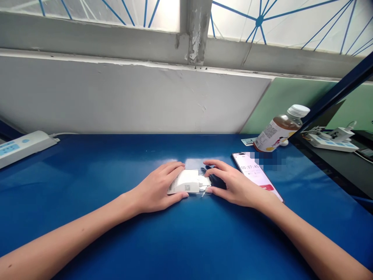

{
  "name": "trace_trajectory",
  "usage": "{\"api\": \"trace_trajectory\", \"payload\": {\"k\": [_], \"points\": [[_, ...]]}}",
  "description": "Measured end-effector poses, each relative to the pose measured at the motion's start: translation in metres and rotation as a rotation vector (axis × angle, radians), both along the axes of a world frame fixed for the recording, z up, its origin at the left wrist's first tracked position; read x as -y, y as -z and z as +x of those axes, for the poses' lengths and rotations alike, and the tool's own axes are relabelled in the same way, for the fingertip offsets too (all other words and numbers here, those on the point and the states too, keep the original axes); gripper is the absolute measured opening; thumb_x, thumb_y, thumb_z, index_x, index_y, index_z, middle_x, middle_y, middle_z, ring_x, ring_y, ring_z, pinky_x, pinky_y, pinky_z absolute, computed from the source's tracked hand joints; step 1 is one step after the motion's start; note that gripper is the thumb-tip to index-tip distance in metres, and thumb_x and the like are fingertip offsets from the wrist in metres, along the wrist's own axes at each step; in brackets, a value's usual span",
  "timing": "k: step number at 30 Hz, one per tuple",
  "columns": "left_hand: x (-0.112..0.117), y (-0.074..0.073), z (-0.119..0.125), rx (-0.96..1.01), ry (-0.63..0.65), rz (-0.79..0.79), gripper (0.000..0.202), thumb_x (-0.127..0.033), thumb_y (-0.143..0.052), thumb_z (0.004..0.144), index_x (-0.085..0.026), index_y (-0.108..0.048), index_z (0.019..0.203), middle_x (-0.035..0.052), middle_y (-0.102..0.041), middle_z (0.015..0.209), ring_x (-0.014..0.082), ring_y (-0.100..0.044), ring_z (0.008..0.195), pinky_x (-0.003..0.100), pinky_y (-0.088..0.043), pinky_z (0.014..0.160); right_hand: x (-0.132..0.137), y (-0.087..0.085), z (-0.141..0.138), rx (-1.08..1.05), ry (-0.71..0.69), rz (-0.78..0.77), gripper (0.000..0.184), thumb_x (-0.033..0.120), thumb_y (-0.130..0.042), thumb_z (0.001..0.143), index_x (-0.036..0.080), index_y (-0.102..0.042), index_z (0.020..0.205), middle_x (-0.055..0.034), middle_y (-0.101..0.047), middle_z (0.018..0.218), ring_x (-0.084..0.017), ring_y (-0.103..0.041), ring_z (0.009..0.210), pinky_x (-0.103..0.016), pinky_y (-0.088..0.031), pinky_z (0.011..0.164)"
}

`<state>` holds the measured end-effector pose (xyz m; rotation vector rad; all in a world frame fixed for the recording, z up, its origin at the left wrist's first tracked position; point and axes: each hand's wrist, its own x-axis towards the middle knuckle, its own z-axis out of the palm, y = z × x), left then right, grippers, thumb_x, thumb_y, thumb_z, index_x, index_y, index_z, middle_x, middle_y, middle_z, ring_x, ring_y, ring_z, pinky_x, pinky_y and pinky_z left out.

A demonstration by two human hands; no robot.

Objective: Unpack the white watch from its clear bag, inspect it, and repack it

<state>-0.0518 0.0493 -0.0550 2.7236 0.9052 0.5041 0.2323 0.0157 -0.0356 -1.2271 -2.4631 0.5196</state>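
Observation:
On the blue tabletop, between my two hands, lies a flat white printed packet [186,181] with a small square code near its lower edge. My left hand [159,186] grips it from the left, fingers over the far edge and thumb along the near edge. A small white piece [204,182], looking like a coiled cable, sticks out at the packet's right end in clear plastic [194,164]. From the right, my right hand [230,182] pinches this piece between thumb and index finger, its other fingers raised and curved. What exactly the piece is stays too small to make out.
Right of my right hand lies a phone [256,171] with a running timer. Behind it stand a tilted-looking drink bottle [276,130] and a small label card [247,141]. A power strip [26,146] sits far left, another strip [332,142] at right. A wall closes the back.

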Motion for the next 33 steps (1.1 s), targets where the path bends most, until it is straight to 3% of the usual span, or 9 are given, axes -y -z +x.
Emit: {"api": "trace_trajectory", "payload": {"k": [3,8,12,18,25,33], "points": [[0.000,0.001,0.000,0.023,0.000,0.005,0.060,-0.046,-0.063,0.091,-0.012,-0.048,0.139,0.0205,-0.054,0.139,0.0348,-0.052,0.129,0.049,-0.047,0.106,0.002,0.003,-0.005,-0.005,0.004,0.009,0.038,0.040,-0.064,0.092,0.024,-0.059,0.127,-0.0133,-0.043,0.153,-0.029,-0.047,0.136,-0.046,-0.047,0.107],[0.001,0.000,0.001,0.042,0.018,-0.005,0.060,-0.044,-0.066,0.089,-0.014,-0.048,0.139,0.0195,-0.055,0.138,0.0351,-0.053,0.128,0.049,-0.048,0.105,0.005,0.010,-0.016,0.047,-0.049,0.026,0.026,0.039,-0.054,0.098,0.022,-0.066,0.113,-0.0133,-0.043,0.154,-0.030,-0.041,0.140,-0.048,-0.041,0.112],[0.002,-0.001,0.001,0.037,0.017,0.009,0.059,-0.043,-0.065,0.089,-0.012,-0.049,0.136,0.0204,-0.056,0.136,0.0346,-0.054,0.126,0.048,-0.048,0.105,0.007,0.007,-0.015,0.071,-0.053,0.015,0.029,0.037,-0.053,0.098,0.021,-0.061,0.122,-0.0145,-0.043,0.153,-0.030,-0.041,0.140,-0.047,-0.040,0.113],[0.002,0.001,0.001,0.091,-0.015,0.064,0.059,-0.043,-0.069,0.087,-0.012,-0.052,0.134,0.0189,-0.058,0.134,0.0335,-0.056,0.123,0.046,-0.049,0.104,0.005,-0.004,-0.004,0.093,-0.034,-0.031,0.038,0.036,-0.050,0.099,0.022,-0.054,0.134,-0.0131,-0.051,0.146,-0.028,-0.050,0.133,-0.045,-0.046,0.108],[0.003,-0.002,0.002,0.076,-0.045,0.049,0.054,-0.042,-0.067,0.087,-0.015,-0.053,0.131,0.0163,-0.059,0.130,0.0338,-0.054,0.123,0.046,-0.049,0.103,0.000,0.005,-0.002,0.037,-0.002,0.068,0.043,0.043,-0.062,0.094,0.023,-0.055,0.131,-0.0118,-0.061,0.134,-0.029,-0.056,0.123,-0.047,-0.051,0.100],[0.000,-0.004,0.002,-0.079,-0.037,-0.005,0.063,-0.049,-0.055,0.095,-0.012,-0.042,0.144,0.0197,-0.048,0.146,0.0388,-0.036,0.141,0.055,-0.038,0.112,0.004,-0.001,-0.007,0.137,0.040,0.104,0.029,0.033,-0.057,0.097,0.021,-0.055,0.124,-0.0119,-0.065,0.117,-0.029,-0.064,0.102,-0.047,-0.056,0.085]]}}
